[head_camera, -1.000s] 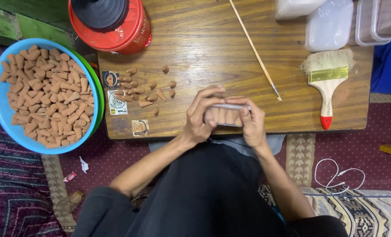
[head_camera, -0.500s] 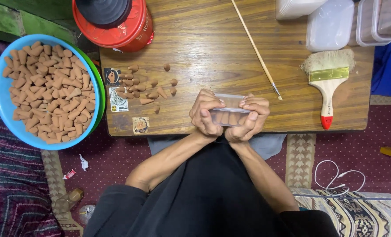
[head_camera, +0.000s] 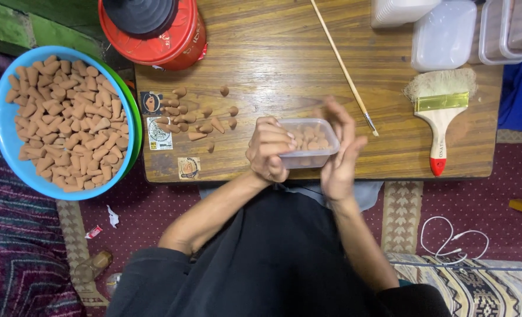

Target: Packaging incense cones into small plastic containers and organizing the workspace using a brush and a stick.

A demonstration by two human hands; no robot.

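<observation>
Left hand (head_camera: 270,149) is wrapped around the left end of a small clear plastic tub (head_camera: 309,142) with brownish cone pieces inside, held just above the near edge of the wooden table (head_camera: 284,53), about mid-frame. Right hand (head_camera: 338,155) is open, fingers spread, palm against the tub's right side, a bit blurry. More loose cones (head_camera: 197,117) sit on the table left of the hands. Big blue bowl (head_camera: 6,158) full of the same cones is at the left edge. Paintbrush (head_camera: 439,120) lies on the right, thin stick (head_camera: 343,66) near it.

Left hand (head_camera: 270,148) curled in a closed grip, right hand (head_camera: 338,154) open, fingers spread, forearms converging
</observation>
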